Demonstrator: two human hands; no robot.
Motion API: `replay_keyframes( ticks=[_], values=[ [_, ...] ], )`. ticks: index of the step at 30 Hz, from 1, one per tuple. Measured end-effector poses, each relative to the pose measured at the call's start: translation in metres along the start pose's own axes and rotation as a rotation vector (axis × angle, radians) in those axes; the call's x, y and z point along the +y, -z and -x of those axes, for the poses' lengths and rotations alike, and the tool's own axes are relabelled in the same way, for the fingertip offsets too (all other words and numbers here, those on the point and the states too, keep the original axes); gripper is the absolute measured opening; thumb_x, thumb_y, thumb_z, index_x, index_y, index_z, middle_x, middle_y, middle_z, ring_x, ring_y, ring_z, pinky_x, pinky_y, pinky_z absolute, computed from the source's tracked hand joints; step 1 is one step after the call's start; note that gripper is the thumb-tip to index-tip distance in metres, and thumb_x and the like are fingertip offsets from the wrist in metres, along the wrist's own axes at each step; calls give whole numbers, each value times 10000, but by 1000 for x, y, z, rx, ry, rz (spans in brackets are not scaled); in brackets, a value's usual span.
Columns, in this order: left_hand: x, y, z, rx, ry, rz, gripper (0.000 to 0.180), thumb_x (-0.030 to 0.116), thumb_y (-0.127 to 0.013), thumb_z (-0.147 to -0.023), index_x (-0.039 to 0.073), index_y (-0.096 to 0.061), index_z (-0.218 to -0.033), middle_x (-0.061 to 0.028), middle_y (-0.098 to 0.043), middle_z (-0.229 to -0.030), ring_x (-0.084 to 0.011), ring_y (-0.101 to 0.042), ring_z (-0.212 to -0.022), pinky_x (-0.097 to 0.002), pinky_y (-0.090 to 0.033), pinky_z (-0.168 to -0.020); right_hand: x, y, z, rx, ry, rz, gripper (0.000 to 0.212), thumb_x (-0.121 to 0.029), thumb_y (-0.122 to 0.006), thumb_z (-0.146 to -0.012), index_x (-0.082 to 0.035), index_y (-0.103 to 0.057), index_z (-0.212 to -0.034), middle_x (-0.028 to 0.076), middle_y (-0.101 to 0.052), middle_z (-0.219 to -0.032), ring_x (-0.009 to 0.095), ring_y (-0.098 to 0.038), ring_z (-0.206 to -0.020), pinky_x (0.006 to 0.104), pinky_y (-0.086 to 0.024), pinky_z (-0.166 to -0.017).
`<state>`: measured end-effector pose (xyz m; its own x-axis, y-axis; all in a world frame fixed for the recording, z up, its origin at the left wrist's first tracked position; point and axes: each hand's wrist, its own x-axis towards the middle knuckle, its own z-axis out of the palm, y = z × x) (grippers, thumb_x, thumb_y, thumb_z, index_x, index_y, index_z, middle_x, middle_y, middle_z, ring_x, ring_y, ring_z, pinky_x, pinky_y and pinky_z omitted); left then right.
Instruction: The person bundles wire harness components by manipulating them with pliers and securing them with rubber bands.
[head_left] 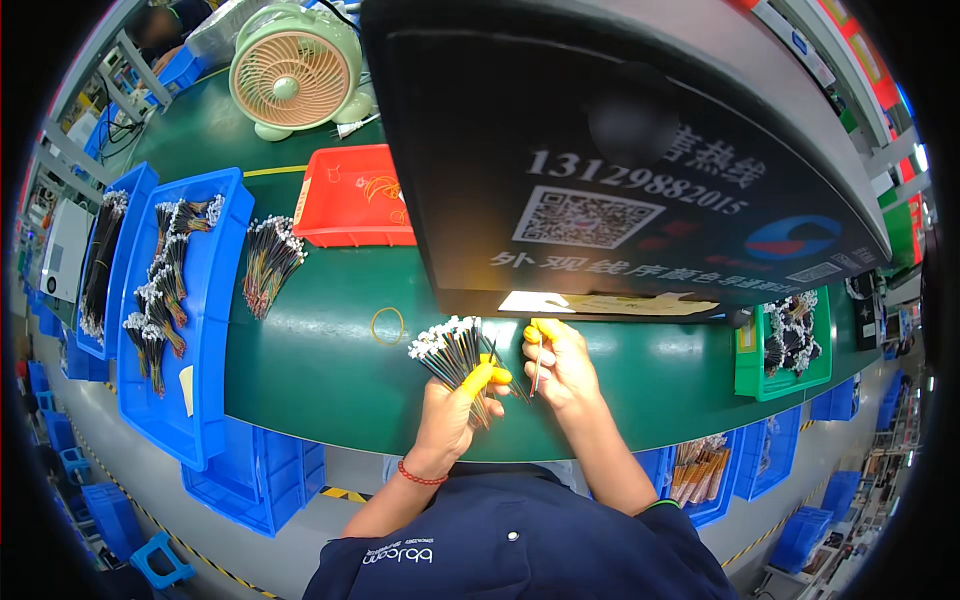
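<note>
My left hand, with yellow finger cots on thumb and finger, is closed around a fanned bundle of dark wire harnesses. Their white connectors point away from me. To its right, my right hand, also in yellow finger cots, pinches a thin wire harness whose lower end hangs below the fingers. The upper end of that piece is hidden by the fingers. Both hands are over the near part of the green table, just in front of a big black machine. A yellow rubber band lies left of the bundle.
A pile of harnesses lies beside a blue tray of bundles. Beyond are a red tray with yellow bands and a green fan. At right stands a green bin of harnesses. The machine overhangs the work area.
</note>
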<state>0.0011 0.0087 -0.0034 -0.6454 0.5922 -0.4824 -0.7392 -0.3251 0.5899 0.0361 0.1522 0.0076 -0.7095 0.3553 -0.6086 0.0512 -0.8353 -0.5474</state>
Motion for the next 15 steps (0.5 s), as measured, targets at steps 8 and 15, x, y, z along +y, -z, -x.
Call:
replay_keyframes(
  ticks=[8,15],
  values=[
    [0,0,1,2,-8,21,157,91,-540,-811,-14,-544,-928,-134,-603,-776,-171,-593,-646,-238,-478,-444,0,-2,1,-16,3,-52,144,-175,-487,-839,-67,-471,-745,10,-458,-653,27,-352,-425,157,-287,-306],
    [-2,1,0,-3,-5,16,159,84,-537,-812,-15,-539,-936,-125,-601,-785,-172,-593,-641,-245,-482,-442,19,9,10,-123,482,718,118,-63,-598,-759,2,-572,-854,27,-534,-690,33,-467,-559,163,-383,-463]
  ],
)
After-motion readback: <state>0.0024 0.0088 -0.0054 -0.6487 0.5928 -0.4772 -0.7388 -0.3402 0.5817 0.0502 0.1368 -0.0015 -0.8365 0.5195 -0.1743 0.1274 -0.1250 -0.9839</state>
